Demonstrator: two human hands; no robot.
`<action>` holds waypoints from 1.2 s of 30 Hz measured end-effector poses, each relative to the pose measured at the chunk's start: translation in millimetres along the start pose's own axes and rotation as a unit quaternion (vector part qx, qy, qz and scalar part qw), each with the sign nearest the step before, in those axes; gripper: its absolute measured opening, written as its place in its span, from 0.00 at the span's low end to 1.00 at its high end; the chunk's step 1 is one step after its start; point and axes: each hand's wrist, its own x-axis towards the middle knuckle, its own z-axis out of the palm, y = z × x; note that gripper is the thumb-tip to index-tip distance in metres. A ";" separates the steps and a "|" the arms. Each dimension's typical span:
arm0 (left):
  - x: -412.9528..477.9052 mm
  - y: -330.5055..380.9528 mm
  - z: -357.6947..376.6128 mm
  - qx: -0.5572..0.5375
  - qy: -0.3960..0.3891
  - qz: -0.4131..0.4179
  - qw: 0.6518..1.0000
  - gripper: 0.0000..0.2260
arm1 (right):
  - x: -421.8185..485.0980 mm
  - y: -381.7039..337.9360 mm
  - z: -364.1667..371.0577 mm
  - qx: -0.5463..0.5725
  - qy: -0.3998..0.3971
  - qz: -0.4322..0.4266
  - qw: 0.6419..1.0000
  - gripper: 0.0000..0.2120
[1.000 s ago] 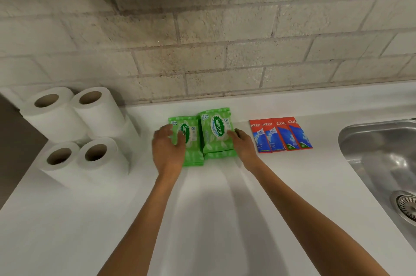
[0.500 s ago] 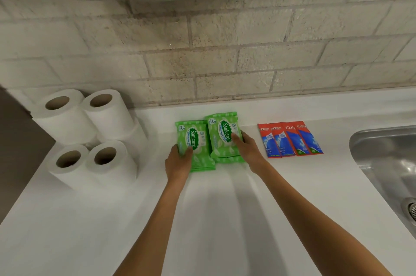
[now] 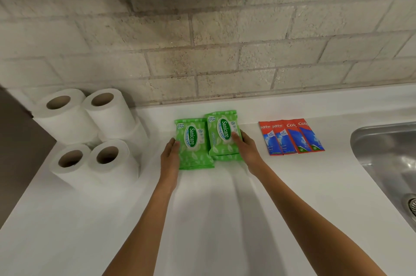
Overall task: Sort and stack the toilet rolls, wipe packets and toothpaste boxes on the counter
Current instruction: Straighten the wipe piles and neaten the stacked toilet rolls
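Only container here is the sink (image 3: 360, 138) at the counter's (image 3: 213, 208) right edge. It's cut off by the frame, with a bit of drain (image 3: 412, 205) showing at the very edge, so I can't see most of the basin.

The wipes sit mid-counter near the back edge in two piles touching side by side, the left stack (image 3: 191, 143) and the right stack (image 3: 221, 134), which sits a bit further back. The rolls (image 3: 105, 116) are bunched upright in the back left corner, and four boxes (image 3: 290, 138) lie flat in a row between the wipes and the sink, overlapping each other.

Since a second ago, the left hand (image 3: 170, 154) has slid off the top of the left stack. Now its straight fingers just press against that pile's left side. The right hand (image 3: 246, 148) stays on the right stack's right side, thumb lying over the top. The piles themselves haven't really budged.

Hard to make out: the right hand's other fingers are hidden behind it, so I can't tell if it's actually gripping. Can't count the packets per pile either. Four roll cores show, with another roll peeking out under the back pair.
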 end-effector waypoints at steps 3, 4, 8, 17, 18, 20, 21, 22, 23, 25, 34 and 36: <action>0.2 -2.9 0.2 0.014 -0.009 0.014 1.000 0.21 | -0.5 1.6 1.5 0.009 0.001 -0.005 1.000 0.15; 0.0 -4.1 0.5 0.016 -0.012 0.018 1.000 0.21 | -0.5 1.9 1.8 0.009 0.002 -0.005 1.000 0.15; 1.0 -6.7 1.1 0.027 -0.013 0.034 0.999 0.20 | 0.1 2.1 2.9 0.007 0.006 -0.002 1.000 0.14; 6.8 -13.1 -0.4 0.047 -0.006 0.035 0.998 0.19 | 0.1 2.4 3.8 0.014 0.003 0.005 1.000 0.15; 6.9 -13.0 -0.2 0.048 -0.004 0.035 0.998 0.19 | 0.4 2.6 3.7 0.012 0.004 0.005 1.000 0.15; 6.1 -11.2 0.4 0.046 -0.001 0.036 0.998 0.19 | 0.8 2.5 3.5 0.012 0.001 0.004 1.000 0.15; 5.9 -10.6 0.7 0.045 0.002 0.037 0.998 0.19 | 0.9 2.3 3.7 0.012 0.000 0.004 1.000 0.14; 5.6 -10.1 1.1 0.044 0.005 0.038 0.998 0.18 | 0.7 1.9 3.9 0.012 0.000 0.005 1.000 0.14; 5.7 -10.3 1.1 0.043 0.005 0.040 0.998 0.18 | 0.3 1.4 4.2 0.012 -0.001 0.006 1.000 0.15; 6.4 -10.9 1.4 0.040 0.007 0.040 0.998 0.19 | -0.9 0.3 4.5 0.012 -0.003 0.007 1.000 0.15; 7.5 -11.2 0.5 0.044 0.016 0.036 0.998 0.18 | -3.9 -3.4 6.2 0.001 -0.008 0.018 1.000 0.15; 7.7 -11.2 0.4 0.045 0.015 0.036 0.998 0.18 | -4.4 -4.2 6.4 -0.002 -0.008 0.019 1.000 0.15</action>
